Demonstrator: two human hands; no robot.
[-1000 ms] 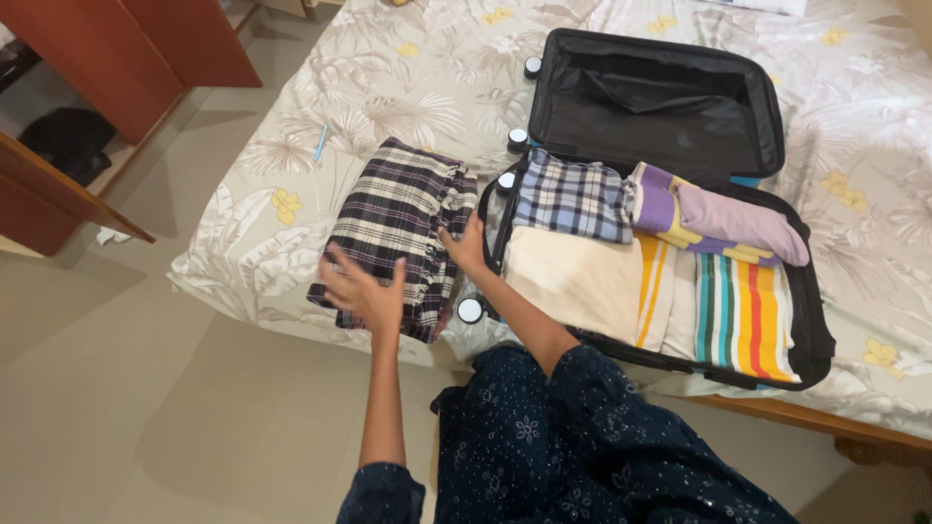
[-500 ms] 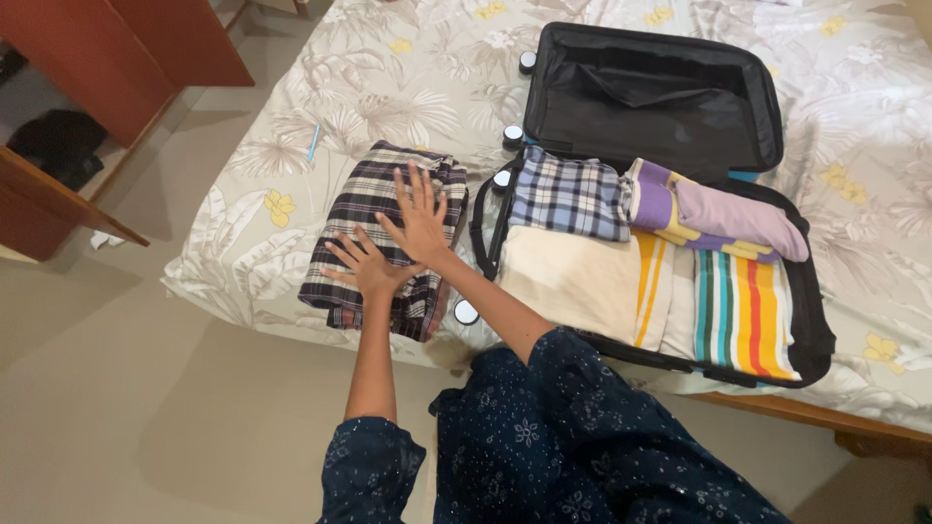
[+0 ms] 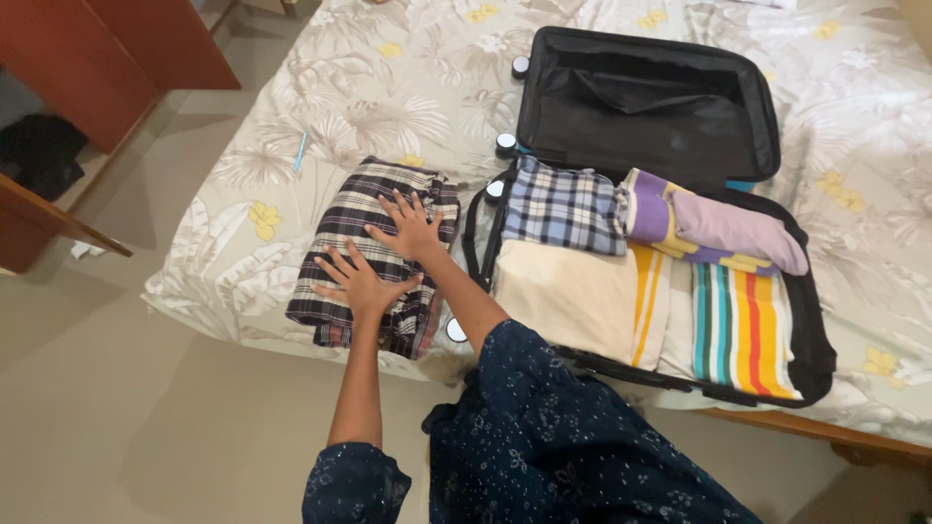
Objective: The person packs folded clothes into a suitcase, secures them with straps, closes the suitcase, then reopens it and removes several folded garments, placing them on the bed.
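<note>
A folded dark plaid cloth [image 3: 340, 218] lies on the bed beside an open black suitcase [image 3: 767, 126]. My left hand [image 3: 357, 279] rests flat on the near part of the cloth, fingers spread. My right hand [image 3: 412, 226] presses flat on its right side, close to the suitcase edge. Neither hand grips anything. Inside the suitcase lie a blue checked cloth [image 3: 566, 206], a cream cloth [image 3: 563, 293], a purple and yellow folded piece [image 3: 714, 225] and a bright striped towel [image 3: 743, 325].
The bed carries a floral sheet [image 3: 408, 87]. A small blue pen-like object [image 3: 300, 151] lies on the sheet left of the cloth. Red-brown wooden furniture [image 3: 107, 49] stands at the far left, over a beige tiled floor [image 3: 146, 417]. The suitcase wheels [image 3: 506, 144] point up.
My left hand came down flat onto the plaid cloth. My right hand moved from the cloth's right edge onto its top, then slid slightly nearer. The view shifted a little.
</note>
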